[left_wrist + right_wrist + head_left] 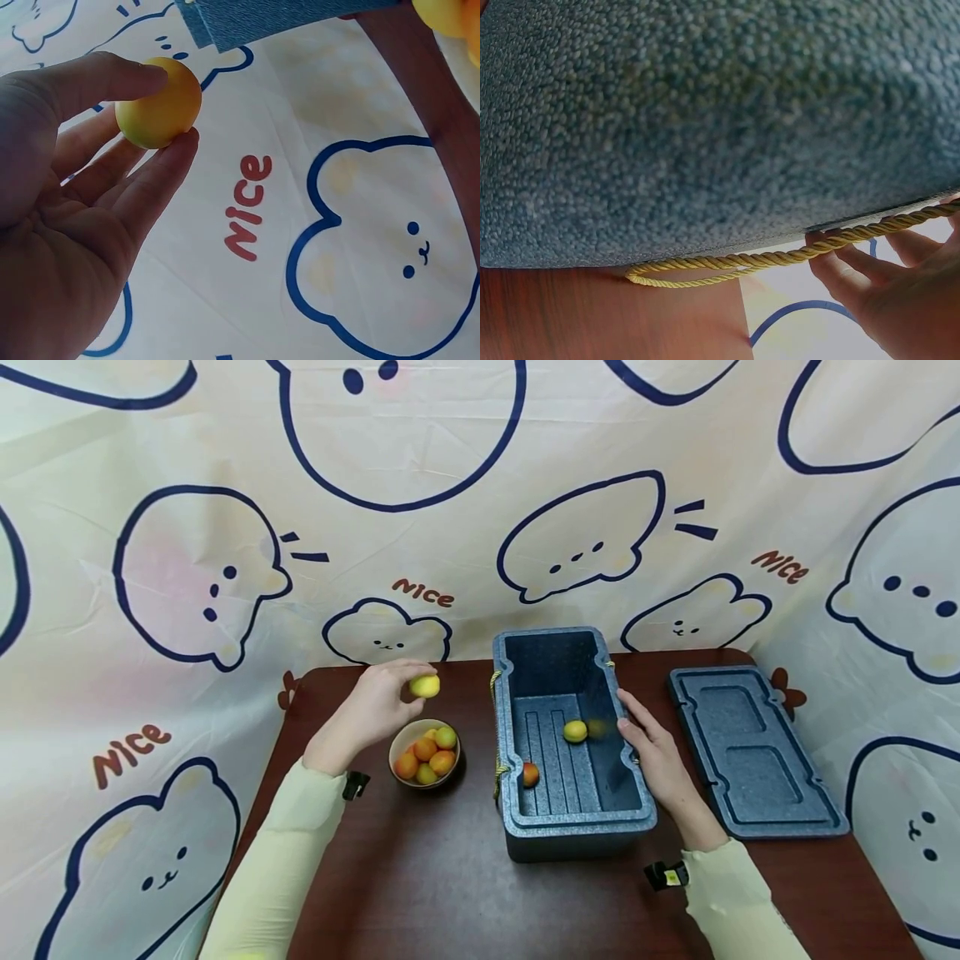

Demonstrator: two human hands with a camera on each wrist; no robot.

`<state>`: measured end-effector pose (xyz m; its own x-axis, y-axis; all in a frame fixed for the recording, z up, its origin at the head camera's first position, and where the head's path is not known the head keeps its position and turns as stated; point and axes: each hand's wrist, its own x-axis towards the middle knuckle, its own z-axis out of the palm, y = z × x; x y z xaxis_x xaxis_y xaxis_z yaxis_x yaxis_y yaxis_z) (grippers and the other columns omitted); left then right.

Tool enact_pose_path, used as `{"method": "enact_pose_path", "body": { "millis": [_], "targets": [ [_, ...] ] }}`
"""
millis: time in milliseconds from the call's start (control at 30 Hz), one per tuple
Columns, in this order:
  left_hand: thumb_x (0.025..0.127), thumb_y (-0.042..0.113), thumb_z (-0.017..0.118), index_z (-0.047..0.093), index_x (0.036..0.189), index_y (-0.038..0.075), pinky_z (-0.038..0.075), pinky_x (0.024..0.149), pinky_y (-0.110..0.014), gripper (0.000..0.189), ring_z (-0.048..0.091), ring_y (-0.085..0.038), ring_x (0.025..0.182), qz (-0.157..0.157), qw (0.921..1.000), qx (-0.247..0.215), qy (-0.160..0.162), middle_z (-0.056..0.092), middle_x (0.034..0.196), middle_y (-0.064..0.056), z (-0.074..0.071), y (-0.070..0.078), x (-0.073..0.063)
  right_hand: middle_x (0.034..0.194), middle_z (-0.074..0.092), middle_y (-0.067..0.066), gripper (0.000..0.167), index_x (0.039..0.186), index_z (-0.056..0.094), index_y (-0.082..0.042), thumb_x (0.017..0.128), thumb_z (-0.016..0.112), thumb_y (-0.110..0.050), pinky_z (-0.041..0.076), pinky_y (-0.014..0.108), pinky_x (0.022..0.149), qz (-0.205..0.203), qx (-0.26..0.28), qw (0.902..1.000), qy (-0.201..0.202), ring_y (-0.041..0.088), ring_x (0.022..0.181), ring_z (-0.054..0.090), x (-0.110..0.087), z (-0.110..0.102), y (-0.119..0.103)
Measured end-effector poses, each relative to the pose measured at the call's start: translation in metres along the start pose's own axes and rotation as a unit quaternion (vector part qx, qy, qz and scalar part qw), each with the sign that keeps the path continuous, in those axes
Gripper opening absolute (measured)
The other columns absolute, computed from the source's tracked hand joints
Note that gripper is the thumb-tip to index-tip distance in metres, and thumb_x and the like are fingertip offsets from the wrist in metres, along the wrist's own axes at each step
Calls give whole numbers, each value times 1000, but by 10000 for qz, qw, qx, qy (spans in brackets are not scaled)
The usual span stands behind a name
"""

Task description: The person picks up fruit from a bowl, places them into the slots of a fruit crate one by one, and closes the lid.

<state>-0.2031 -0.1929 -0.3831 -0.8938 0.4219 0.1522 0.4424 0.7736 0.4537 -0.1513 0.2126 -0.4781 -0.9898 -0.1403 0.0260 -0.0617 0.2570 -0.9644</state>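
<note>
My left hand (382, 700) pinches a small yellow fruit (425, 686) between thumb and fingertips, above the back of a bowl (400, 776) of orange and yellow-green fruits. In the left wrist view the held fruit (160, 103) looks smooth and round. A blue-grey foam box (581, 820) stands open to the right. Inside it lie a yellow fruit (575, 732) and, by the left wall, a red-orange fruit (530, 775). A faint yellow blur shows beside the yellow one. With fingers extended, my right hand (657, 752) rests on the box's right rim.
The box's foam lid (765, 752) lies flat on the brown table (442, 877) at the right. A yellow twisted rope (772, 259) runs along the box's side near the right hand. Behind the table hangs a printed cloth (420, 552).
</note>
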Motion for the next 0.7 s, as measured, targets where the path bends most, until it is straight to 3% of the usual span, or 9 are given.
{"method": "enact_pose_path", "body": {
  "millis": [700],
  "targets": [
    [88, 6, 75, 68, 130, 5, 48, 103, -48, 43, 59, -32, 119, 335, 9994, 26, 14, 62, 136, -14, -6, 22, 19, 166, 24, 4, 56, 161, 28, -24, 109, 42, -40, 22, 60, 117, -30, 105, 9999, -20, 26, 150, 23, 0, -1, 3]
  ]
}}
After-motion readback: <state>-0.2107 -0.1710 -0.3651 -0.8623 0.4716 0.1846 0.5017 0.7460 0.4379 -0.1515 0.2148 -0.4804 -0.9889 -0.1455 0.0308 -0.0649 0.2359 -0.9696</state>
